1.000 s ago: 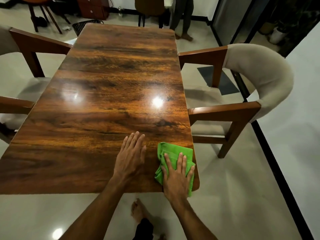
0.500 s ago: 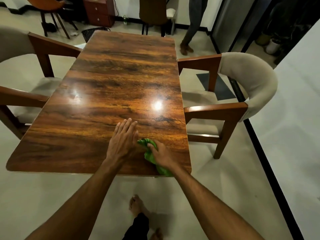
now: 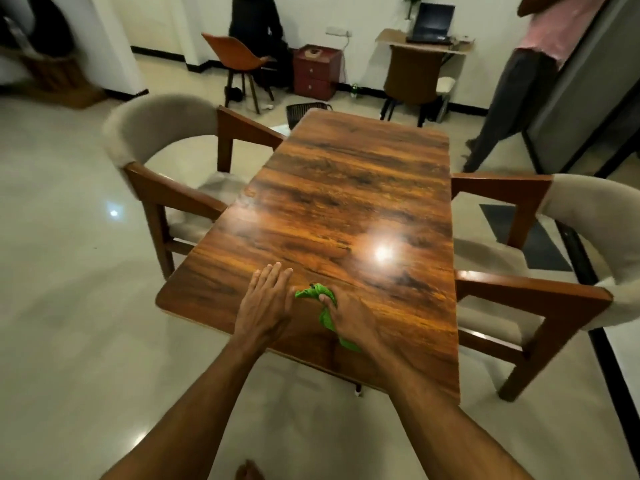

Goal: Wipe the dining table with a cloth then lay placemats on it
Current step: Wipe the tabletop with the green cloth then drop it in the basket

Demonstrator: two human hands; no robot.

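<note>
Indoors, a person leans over a glossy wooden table point(image 3: 346, 188), both bare arms stretched across its near end. The left hand point(image 3: 265, 304) lies flat and open on the wood, fingers together and pointing away. Just beside it, the right hand point(image 3: 348, 318) is closed around a bunched green cloth point(image 3: 317, 293), which sticks out past the fingers toward the left hand and trails back under the palm to the table's near edge. A ceiling light glares off the tabletop beyond the hands. An upholstered chair point(image 3: 162, 133) stands at each long side. A second person point(image 3: 512, 95) stands past the far right corner.
</note>
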